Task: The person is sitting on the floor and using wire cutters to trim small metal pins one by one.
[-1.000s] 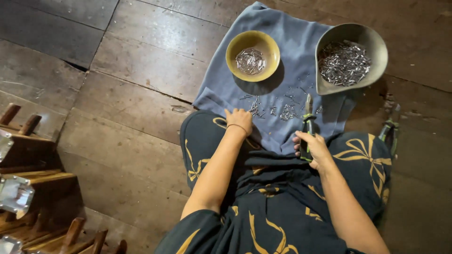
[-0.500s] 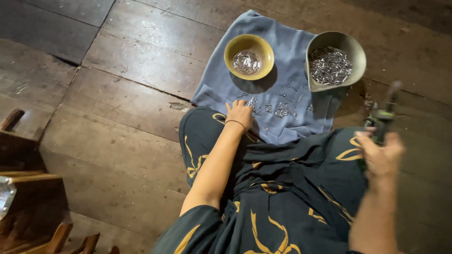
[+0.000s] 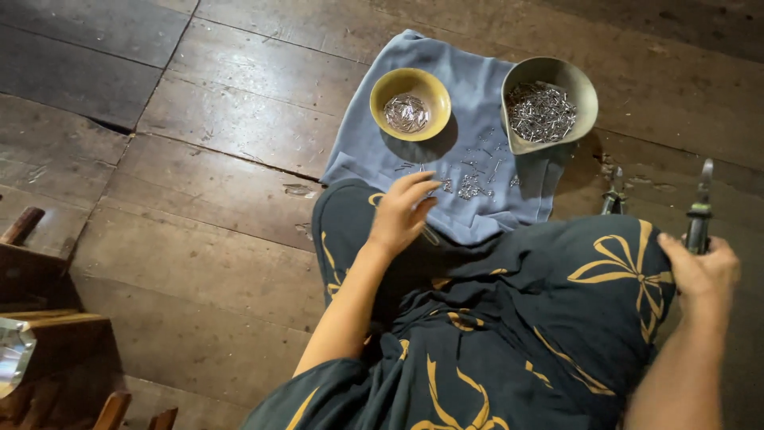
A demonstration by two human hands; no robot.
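Swung out to the person's right since a second ago, the right hand grips pliers over the floor. Left hand, fingers loose, rests at the blue cloth's near edge beside scattered metal pieces, below the yellow bowl.

Cloth grey-blue. Small bowl yellow. Larger bowl olive-grey. Metal pieces silver. Garment dark teal, gold bow pattern. Floor dark brown planks.
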